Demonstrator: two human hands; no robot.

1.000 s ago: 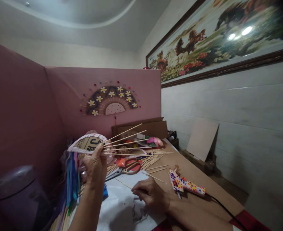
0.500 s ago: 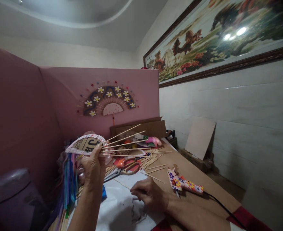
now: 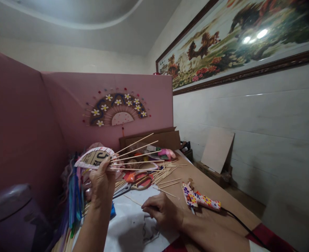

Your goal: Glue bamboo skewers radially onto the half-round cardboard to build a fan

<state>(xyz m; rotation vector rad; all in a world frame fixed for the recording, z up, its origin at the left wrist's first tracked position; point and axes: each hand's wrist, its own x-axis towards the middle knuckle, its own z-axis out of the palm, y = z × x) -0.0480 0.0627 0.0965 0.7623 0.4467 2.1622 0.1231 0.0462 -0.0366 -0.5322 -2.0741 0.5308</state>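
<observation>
Raised over the table's left side, my left hand [image 3: 102,182] is closed on a half-round cardboard fan piece [image 3: 93,157] with a gathered white-pink fabric edge. Several thin bamboo sticks [image 3: 136,149] stick out of it to the right, spread like ribs. My right hand [image 3: 162,211] rests low over the white sheet [image 3: 125,227], fingers curled in a pinch. A thin bamboo stick [image 3: 132,200] runs left from its fingertips. Scissors [image 3: 135,183] with gold-coloured handles lie between and beyond the hands. Right of my right hand lies a flower-patterned glue gun [image 3: 200,198].
Loose bamboo sticks [image 3: 167,175] lie scattered beyond the scissors. Coloured strips [image 3: 74,199] hang at the left, near a purple bin [image 3: 12,217]. A finished flowered fan [image 3: 119,108] is on the pink panel [image 3: 154,101]. The glue gun's black cord [image 3: 238,222] runs right.
The view has shifted slightly. The fan piece in my left hand has tilted or turned a little. My right hand keeps its pinch in nearly the same place.
</observation>
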